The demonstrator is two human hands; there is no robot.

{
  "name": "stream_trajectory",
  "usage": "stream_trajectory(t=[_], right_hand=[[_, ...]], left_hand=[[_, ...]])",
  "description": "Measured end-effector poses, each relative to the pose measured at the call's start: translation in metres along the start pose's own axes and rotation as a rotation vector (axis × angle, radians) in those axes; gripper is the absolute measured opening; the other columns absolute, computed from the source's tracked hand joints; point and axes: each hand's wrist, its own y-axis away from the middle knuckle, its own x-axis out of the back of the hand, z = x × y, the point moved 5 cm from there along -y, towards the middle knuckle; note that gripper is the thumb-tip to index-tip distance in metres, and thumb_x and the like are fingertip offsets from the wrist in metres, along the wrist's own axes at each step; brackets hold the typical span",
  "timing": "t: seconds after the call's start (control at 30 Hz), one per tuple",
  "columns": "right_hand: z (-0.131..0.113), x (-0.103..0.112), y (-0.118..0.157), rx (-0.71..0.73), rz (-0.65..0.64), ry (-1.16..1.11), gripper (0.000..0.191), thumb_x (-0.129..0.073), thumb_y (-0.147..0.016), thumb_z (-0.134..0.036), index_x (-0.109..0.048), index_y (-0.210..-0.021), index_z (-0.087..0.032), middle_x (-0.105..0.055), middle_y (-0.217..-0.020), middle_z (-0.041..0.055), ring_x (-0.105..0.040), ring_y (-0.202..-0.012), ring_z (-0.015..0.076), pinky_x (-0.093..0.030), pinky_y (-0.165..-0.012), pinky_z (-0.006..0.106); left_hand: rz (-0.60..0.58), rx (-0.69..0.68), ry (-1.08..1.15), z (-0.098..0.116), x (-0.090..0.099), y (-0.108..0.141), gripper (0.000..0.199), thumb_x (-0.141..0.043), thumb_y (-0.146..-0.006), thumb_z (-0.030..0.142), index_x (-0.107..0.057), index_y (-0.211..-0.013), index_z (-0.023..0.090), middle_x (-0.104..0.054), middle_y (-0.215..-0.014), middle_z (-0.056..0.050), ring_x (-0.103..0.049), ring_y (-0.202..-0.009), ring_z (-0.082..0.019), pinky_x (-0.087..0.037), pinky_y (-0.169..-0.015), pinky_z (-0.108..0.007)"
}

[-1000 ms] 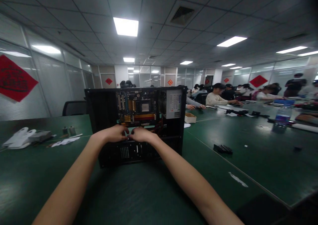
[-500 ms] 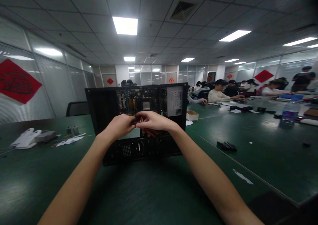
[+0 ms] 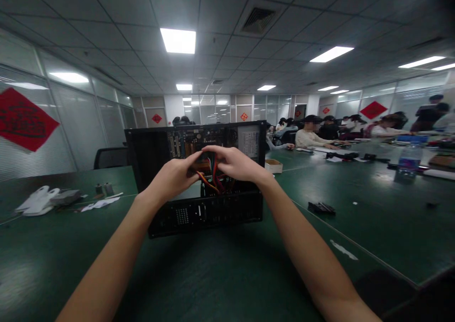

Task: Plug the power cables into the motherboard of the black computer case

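An open black computer case [image 3: 199, 217] stands on the green table in front of me. Inside it shows a motherboard [image 3: 199, 137], with a power supply [image 3: 249, 142] bearing a pale label at the upper right. My left hand [image 3: 176, 175] is closed on some of the coloured power cables [image 3: 209, 185], a yellow and red strand leaving its fingertips. Over the same bundle my right hand [image 3: 236, 163] curls, gripping red, black and green wires between thumb and fingers. The cable ends are hidden by my fingers.
A small open box [image 3: 273, 166] sits right of the case. Black plastic parts [image 3: 322, 208] and a water bottle [image 3: 409, 161] lie farther right. At left are a white plastic bag [image 3: 37, 201] and two small cylinders [image 3: 103, 189]. Several people sit along the far right.
Both hands have moved apart slightly, the right one rightward and up. More of the coloured cables now shows between them. The view has shifted a little.
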Motion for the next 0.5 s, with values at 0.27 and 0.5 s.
stream_trajectory(t=[0.27, 0.5], right_hand=[[0.008, -0.017, 0.004, -0.107, 0.043, 0.748, 0.042, -0.041, -0.103, -0.037, -0.049, -0.143, -0.031, -0.072, -0.105, 0.0086, -0.068, -0.093, 0.0245, -0.048, -0.077, 0.032], [0.077, -0.066, 0.008, -0.273, -0.127, 0.709, 0.032, -0.043, -0.101, -0.029, -0.068, -0.117, -0.018, -0.060, -0.123, 0.0149, -0.060, -0.111, 0.0241, -0.049, -0.084, 0.029]], left_hand=[[0.309, -0.149, -0.014, 0.005, 0.015, 0.001, 0.019, -0.063, -0.091, 0.025, -0.072, -0.105, 0.016, -0.069, -0.105, -0.009, -0.067, -0.091, -0.018, -0.058, -0.081, -0.032], [0.187, -0.050, 0.017, -0.024, -0.048, -0.001, 0.022, -0.060, -0.091, 0.017, -0.072, -0.109, 0.015, -0.073, -0.102, -0.010, -0.070, -0.090, -0.021, -0.057, -0.083, -0.035]])
